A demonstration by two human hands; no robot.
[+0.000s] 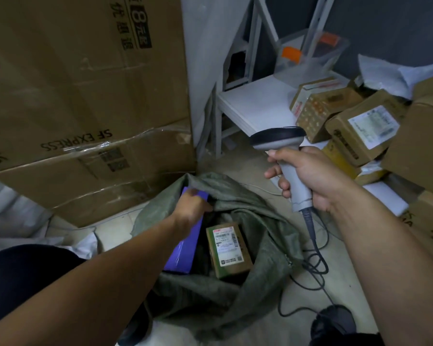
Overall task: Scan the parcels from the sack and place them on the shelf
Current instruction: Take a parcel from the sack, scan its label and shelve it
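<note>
- While only the head view is given, it shows the step plainly: fetching the next parcel out of the sack [265, 236], which lies open on the floor between the person's arms.
- The left hand [191, 208] reaches into the sack mouth, and its fingers look curled over the upper end of a purple parcel [183, 253] standing on edge inside; blur hides the exact hold.
- Just beside it, also in the sack, lies a brown parcel [228, 248] with its printed label facing up.
- The right hand [310, 176] is wrapped round the handle of the scanner [278, 141], held up above the sack, its cable [315, 248] trailing to the floor.
- The shelf [253, 106] stands beyond, its white board partly bare, with shelved parcels [360, 133] crowded at its right.
- Judged next: lift the purple parcel clear of the fabric, turn it until its label shows, bring the scanner head onto the barcode, then carry it to the bare part of the shelf.
</note>
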